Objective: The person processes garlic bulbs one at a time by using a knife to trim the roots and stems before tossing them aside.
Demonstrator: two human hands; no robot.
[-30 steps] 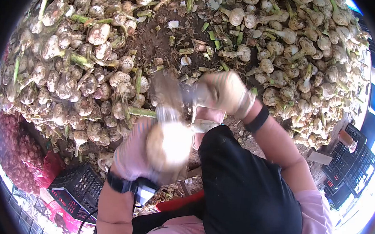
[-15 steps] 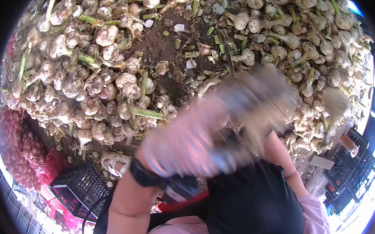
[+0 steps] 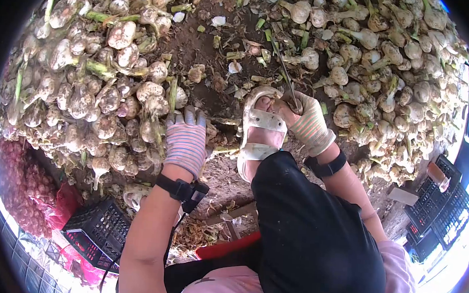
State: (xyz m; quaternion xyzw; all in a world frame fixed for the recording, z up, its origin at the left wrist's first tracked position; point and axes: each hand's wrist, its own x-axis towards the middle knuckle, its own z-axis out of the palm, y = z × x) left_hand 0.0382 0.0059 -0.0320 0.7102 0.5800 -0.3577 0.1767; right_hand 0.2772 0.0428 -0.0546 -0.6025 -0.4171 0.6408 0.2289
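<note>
My left hand (image 3: 185, 141), in a striped glove with grey fingertips, reaches onto the near edge of the left garlic pile. Its fingers are slightly apart and point down among the bulbs, beside a garlic bulb (image 3: 181, 97) and a green stalk (image 3: 173, 93); the undersides of the fingers are hidden. In a matching glove, my right hand (image 3: 308, 124) is closed around a knife (image 3: 283, 69) beside my sandal (image 3: 265, 120). The long, narrow, dark blade points up and away over the soil. Most of the handle is covered by the fingers.
Garlic with stalks is heaped left (image 3: 81, 99) and right (image 3: 400, 65). Cut stalk pieces and peelings litter the soil (image 3: 197, 47) between. Black crates stand at lower left (image 3: 100, 232) and right (image 3: 440, 199). Red net sacks (image 3: 20, 187) lie at far left.
My left hand has swung from a blur over my right side to the left pile. A blurred bulb seen at the right is gone from that spot. My right hand and sandal are now uncovered.
</note>
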